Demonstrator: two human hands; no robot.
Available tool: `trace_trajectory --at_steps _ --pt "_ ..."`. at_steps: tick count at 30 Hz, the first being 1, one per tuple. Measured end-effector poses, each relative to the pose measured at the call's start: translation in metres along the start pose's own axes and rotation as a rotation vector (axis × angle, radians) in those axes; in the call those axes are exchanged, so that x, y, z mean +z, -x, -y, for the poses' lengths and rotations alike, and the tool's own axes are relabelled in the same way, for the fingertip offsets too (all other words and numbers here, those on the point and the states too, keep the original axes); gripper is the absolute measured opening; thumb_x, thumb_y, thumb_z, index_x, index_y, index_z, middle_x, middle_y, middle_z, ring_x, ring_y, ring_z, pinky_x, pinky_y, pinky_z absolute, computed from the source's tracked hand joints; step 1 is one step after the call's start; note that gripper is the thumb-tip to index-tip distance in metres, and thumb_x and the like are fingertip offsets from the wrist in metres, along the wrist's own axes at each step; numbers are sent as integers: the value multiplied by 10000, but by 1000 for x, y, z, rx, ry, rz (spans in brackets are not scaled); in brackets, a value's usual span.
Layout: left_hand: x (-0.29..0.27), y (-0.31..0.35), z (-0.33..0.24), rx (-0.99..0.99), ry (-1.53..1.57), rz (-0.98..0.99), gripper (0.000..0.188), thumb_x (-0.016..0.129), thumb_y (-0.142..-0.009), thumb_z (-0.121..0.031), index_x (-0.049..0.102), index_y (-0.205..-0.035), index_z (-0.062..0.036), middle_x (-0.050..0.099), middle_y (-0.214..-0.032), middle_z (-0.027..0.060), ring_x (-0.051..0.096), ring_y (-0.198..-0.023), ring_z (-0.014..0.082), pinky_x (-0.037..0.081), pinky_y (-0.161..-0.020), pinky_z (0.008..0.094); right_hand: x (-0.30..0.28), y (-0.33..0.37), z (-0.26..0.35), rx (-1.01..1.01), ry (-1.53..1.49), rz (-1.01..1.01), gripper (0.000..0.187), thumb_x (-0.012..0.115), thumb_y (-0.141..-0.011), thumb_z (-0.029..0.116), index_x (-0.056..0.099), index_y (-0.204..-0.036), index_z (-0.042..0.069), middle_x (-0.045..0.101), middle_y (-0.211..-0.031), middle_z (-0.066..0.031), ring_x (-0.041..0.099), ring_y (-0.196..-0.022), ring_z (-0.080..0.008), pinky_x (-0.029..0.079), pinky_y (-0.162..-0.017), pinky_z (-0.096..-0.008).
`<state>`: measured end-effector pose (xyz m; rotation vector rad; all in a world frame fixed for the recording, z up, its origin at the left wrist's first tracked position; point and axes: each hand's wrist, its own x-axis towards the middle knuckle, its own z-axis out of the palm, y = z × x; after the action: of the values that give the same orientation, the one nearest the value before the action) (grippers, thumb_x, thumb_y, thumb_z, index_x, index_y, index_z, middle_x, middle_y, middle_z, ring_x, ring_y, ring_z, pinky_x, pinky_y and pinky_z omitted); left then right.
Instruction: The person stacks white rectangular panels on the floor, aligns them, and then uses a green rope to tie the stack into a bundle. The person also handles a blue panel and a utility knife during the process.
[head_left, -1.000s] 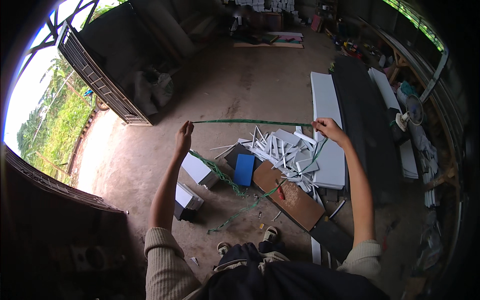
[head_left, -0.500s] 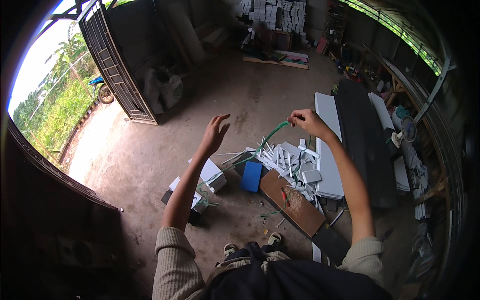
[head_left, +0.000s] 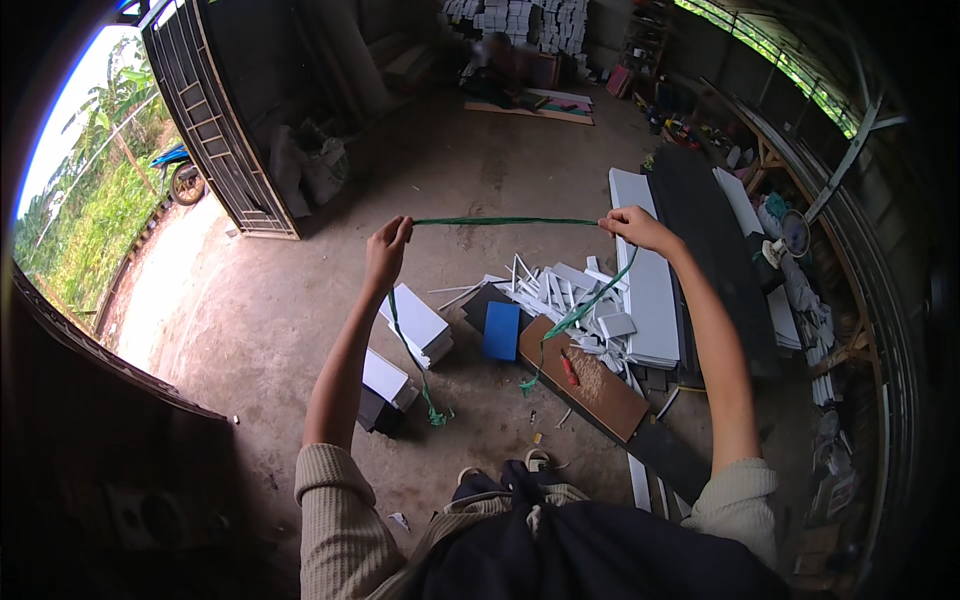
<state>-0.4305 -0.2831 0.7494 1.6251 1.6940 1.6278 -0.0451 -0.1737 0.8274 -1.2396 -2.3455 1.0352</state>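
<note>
A green plastic string (head_left: pixel 505 221) runs taut and nearly level between my two raised hands. My left hand (head_left: pixel 388 246) pinches it on the left, and a loose end hangs from there past the white stacks. On the right, my right hand (head_left: pixel 640 228) grips it between closed fingers. Its other end droops over the pile of white offcuts (head_left: pixel 560 290). Below lie a brown board (head_left: pixel 600 395) with shavings and a red-handled tool (head_left: pixel 569 368) on it, and a blue rectangular piece (head_left: pixel 501 331) beside it.
White stacked blocks (head_left: pixel 418 325) stand on the floor at left, with another white stack (head_left: pixel 385 378) nearer. Long white boards (head_left: pixel 648 280) and a dark stack (head_left: pixel 715 270) lie at right, near a fan (head_left: pixel 790 235). A person (head_left: pixel 495 75) is at the back; a metal gate (head_left: pixel 220 130) stands left.
My left hand, open before, has closed on the string. The string went from hanging slack off my right hand to stretched between both hands.
</note>
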Motion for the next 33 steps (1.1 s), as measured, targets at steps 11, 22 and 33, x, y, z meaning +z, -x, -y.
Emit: trace_trajectory --at_steps 11,22,33 --pt "-84 -16 58 -67 -207 -232 396 464 -857 -361 471 -631 -36 414 -565 20 365 -567 89 308 -531 256 -71 28 -79 96 -77 -92 291 544 -838 304 525 -674 64 376 -499 65 301 -423 -20 219 -388 -191" --pt "-136 34 101 -314 -433 -525 398 452 -849 -386 555 -654 -55 539 -610 73 486 -606 163 368 -585 313 -153 63 -122 106 -127 -180 288 533 -845 301 510 -669 74 309 -489 82 259 -424 -18 186 -397 -202" --pt "-114 90 80 -431 -639 -499 401 432 -858 -377 554 -664 -48 516 -577 76 465 -552 169 358 -555 324 -129 -14 -191 -170 204 -402 305 535 -823 270 548 -636 30 386 -505 23 364 -482 -52 274 -445 -241"
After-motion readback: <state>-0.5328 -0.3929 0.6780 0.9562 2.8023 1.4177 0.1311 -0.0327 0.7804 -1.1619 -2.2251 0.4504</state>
